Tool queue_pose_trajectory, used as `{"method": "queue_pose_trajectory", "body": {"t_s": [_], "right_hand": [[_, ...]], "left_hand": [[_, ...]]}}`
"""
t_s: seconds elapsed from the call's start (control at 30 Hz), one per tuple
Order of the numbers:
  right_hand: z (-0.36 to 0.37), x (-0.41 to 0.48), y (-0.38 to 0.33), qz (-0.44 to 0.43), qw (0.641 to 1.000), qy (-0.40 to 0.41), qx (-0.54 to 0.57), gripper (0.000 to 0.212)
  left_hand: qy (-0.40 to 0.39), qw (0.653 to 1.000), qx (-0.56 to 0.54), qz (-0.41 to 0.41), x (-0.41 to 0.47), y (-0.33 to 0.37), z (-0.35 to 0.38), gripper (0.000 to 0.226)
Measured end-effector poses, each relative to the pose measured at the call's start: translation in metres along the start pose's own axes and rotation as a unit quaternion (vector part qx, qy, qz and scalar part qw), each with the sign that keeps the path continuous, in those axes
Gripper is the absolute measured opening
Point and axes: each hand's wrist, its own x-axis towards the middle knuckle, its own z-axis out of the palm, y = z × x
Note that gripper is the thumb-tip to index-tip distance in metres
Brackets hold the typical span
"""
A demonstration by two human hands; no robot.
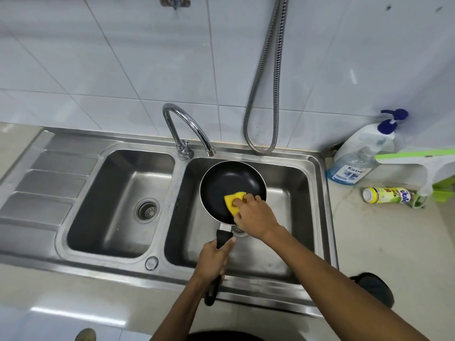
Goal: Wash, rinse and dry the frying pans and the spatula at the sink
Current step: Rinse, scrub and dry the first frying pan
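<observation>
Black frying pan (231, 185) (sponge (234, 201) inside) over sink (317, 173).

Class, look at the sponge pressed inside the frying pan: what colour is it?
Yellow. The sponge shows best in the head view, against the black pan.

Black frying pan (229, 183) (yellow sponge (234, 201) inside) above sink

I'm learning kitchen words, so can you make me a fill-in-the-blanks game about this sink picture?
The left hand grips the ____ of the frying pan.
The right hand holds a ____ sponge inside the pan.
The pan is held over the ____ basin of the sink.
Missing words: handle, yellow, right.
</observation>
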Motion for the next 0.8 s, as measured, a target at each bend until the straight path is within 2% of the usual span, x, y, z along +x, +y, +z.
{"method": "queue_pose_trajectory", "body": {"t_s": [0.13,0.2,0.3,0.4,0.43,0.5,0.53,0.6,0.73,0.8], "right_hand": [[-0.004,-0.003,-0.007,0.038,0.983,-0.070,0.163,0.051],[-0.004,0.000,-0.010,0.034,0.976,-0.099,0.188,0.053],[-0.001,0.001,-0.016,0.021,0.973,-0.096,0.211,0.050],[0.003,0.001,-0.022,0.007,0.959,-0.120,0.257,0.077],[0.005,0.001,-0.022,-0.003,0.959,-0.130,0.252,0.080],[0.009,0.004,-0.019,-0.016,0.960,-0.133,0.245,0.058],[0.010,0.005,-0.015,-0.013,0.959,-0.129,0.251,0.046],[0.010,0.008,-0.005,-0.001,0.954,-0.100,0.282,0.036],[-0.006,0.008,0.020,0.056,0.918,-0.003,0.392,0.034],[-0.017,0.007,0.032,0.098,0.898,0.056,0.424,0.039]], "left_hand": [[-0.006,1.000,0.013,-0.015,-0.004,-0.005,0.006,0.034],[-0.013,1.000,0.018,-0.015,-0.007,-0.006,0.007,0.033],[-0.019,0.999,0.033,-0.014,-0.010,-0.005,0.007,0.033],[-0.026,0.999,0.044,-0.018,-0.014,-0.005,0.008,0.032],[-0.029,0.999,0.041,-0.019,-0.014,-0.004,0.009,0.032],[-0.032,0.999,0.027,-0.024,-0.014,-0.004,0.010,0.032],[-0.028,0.999,0.021,-0.026,-0.013,-0.004,0.010,0.033],[-0.017,0.999,0.014,-0.025,-0.011,-0.004,0.009,0.035],[-0.010,1.000,0.002,-0.016,-0.008,-0.006,0.004,0.040],[-0.001,1.000,-0.013,-0.017,-0.008,-0.006,0.000,0.040]]}}
